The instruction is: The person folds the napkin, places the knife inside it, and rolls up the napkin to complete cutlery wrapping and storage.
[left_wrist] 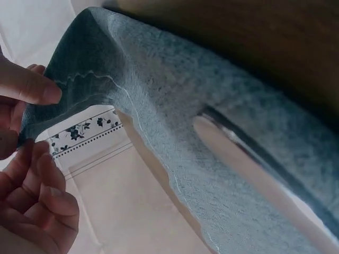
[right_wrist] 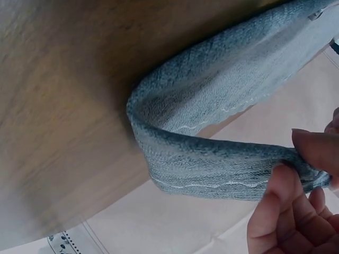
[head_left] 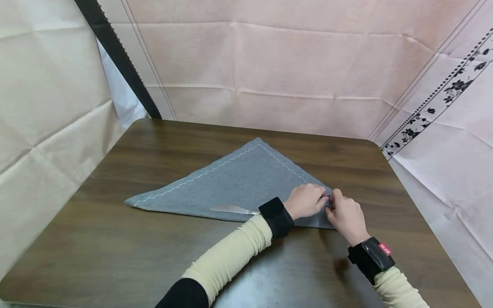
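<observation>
A grey-blue cloth napkin (head_left: pixel 239 184) with white stitching along its edges lies on the table, folded into a triangle. Its right part is lifted and bent over, as the right wrist view shows the napkin's fold (right_wrist: pixel 212 153). Close together at that side, my left hand (head_left: pixel 307 200) and my right hand (head_left: pixel 348 216) both pinch the gathered cloth between thumb and fingers. On the napkin near its front edge rests a table knife (head_left: pixel 231 208); the left wrist view shows its shiny blade (left_wrist: pixel 249 164). My left forearm hides the knife's other end.
The brown wooden table (head_left: pixel 115 248) has rounded far corners. Pale hanging sheets (head_left: pixel 269 64) surround its far and side edges, one with a black floral border (head_left: pixel 454 92). A dark strip (head_left: pixel 123 60) slants down to the far left corner.
</observation>
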`<state>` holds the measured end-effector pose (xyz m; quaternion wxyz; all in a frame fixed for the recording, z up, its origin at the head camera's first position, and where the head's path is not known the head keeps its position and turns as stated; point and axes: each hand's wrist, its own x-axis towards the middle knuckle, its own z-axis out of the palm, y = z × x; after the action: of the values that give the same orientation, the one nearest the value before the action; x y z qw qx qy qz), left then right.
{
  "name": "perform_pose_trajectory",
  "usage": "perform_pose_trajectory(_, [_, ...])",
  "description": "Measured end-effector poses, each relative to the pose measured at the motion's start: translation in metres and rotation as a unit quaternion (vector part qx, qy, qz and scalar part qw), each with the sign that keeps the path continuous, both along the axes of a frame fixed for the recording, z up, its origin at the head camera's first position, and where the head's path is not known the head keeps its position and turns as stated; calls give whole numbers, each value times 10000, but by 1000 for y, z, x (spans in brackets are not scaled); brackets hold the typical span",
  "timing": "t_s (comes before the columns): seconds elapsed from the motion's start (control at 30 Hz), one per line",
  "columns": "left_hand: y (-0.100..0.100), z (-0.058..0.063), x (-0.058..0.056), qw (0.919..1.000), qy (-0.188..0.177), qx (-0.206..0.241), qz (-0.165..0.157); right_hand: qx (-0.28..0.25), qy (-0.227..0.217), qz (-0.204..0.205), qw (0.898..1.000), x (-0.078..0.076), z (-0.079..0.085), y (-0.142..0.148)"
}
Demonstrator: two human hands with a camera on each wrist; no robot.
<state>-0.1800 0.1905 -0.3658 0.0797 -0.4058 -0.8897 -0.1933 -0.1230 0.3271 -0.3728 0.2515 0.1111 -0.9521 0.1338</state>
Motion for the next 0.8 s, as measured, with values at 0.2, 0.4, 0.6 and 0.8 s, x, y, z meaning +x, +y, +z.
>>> perform_pose_trajectory(0.2, [0, 0, 2, 9994, 288, -184, 21, -45, -72, -20, 10000, 1, -1, -2])
perform_pose_trajectory(0.4, [-7, 3, 3, 9989, 463, -96, 23, 54, -413, -170, 9990, 3, -1, -2])
perform_pose_trajectory(0.6, [-16, 10, 4, 9974, 692, 181, 41, 298, -340, -250, 9987, 5, -4, 0])
perform_pose_trajectory(0.8, [-23, 17, 4, 9967, 631, 504, 2, 299, -484, -324, 9979, 6, -6, 1])
